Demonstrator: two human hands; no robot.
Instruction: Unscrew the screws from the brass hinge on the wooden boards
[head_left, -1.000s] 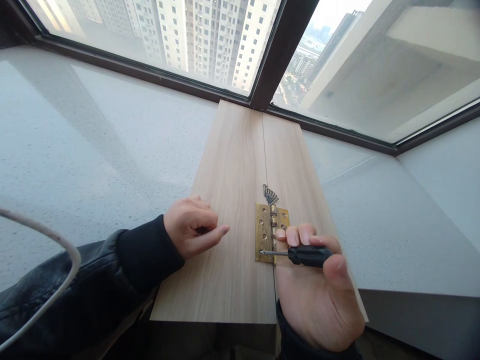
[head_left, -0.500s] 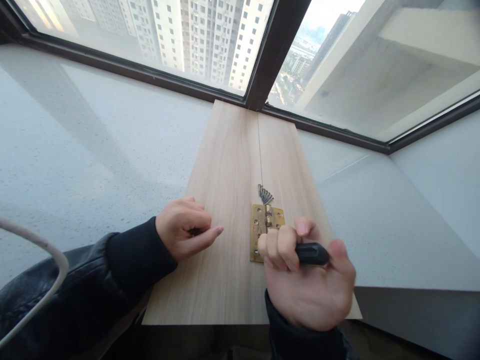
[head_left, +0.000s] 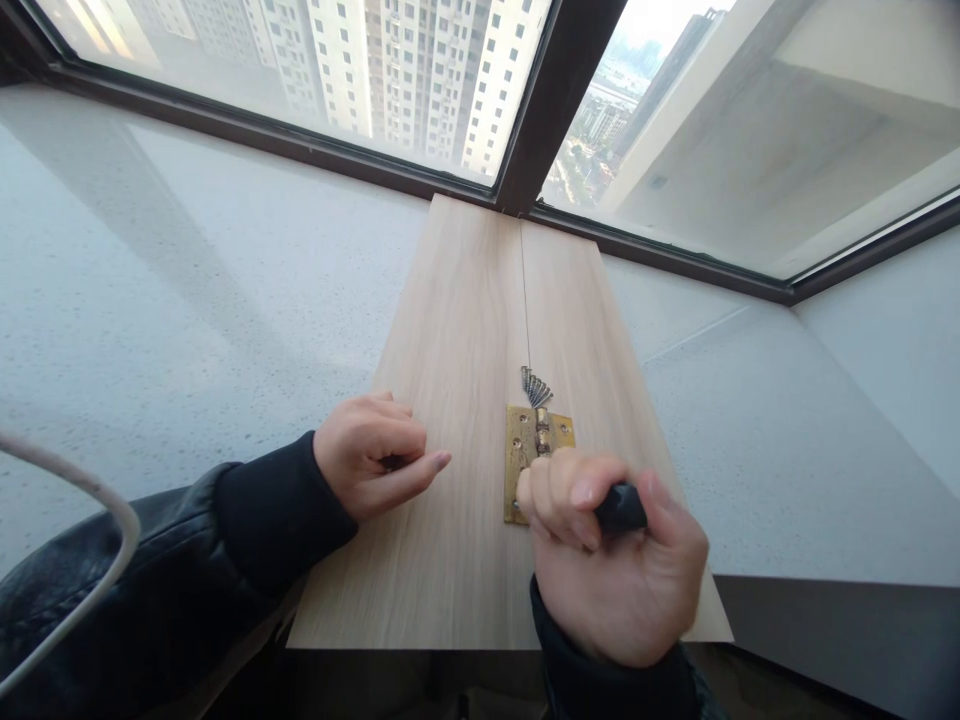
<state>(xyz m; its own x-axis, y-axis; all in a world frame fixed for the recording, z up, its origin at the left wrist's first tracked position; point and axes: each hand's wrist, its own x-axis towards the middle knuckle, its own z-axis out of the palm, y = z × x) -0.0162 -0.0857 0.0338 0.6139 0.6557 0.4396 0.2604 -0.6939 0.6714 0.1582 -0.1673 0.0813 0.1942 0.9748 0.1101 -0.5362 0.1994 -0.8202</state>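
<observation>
My right hand (head_left: 615, 560) is wrapped around the black faceted handle of a screwdriver (head_left: 622, 508), over the lower right part of a brass hinge (head_left: 517, 465). The screwdriver's shaft and tip are hidden by my fingers. The hinge lies opened flat across the seam of a pale wooden board (head_left: 442, 350), and several of its screw holes show on the upper and left parts. Just above it is a small fanned cluster of screws (head_left: 535, 386). My left hand (head_left: 375, 455) rests at the board's left edge, fingers curled in and thumb pointing right, with nothing visible in it.
A white speckled sill (head_left: 225, 260) extends under and beside the board. Dark window frames (head_left: 517, 120) border the board's far end. At the lower left, a pale cable (head_left: 112, 510) curves in front of my left sleeve.
The fingers of my right hand have closed further over the screwdriver handle, so less of it shows. My left hand keeps its pose. The view has shifted slightly.
</observation>
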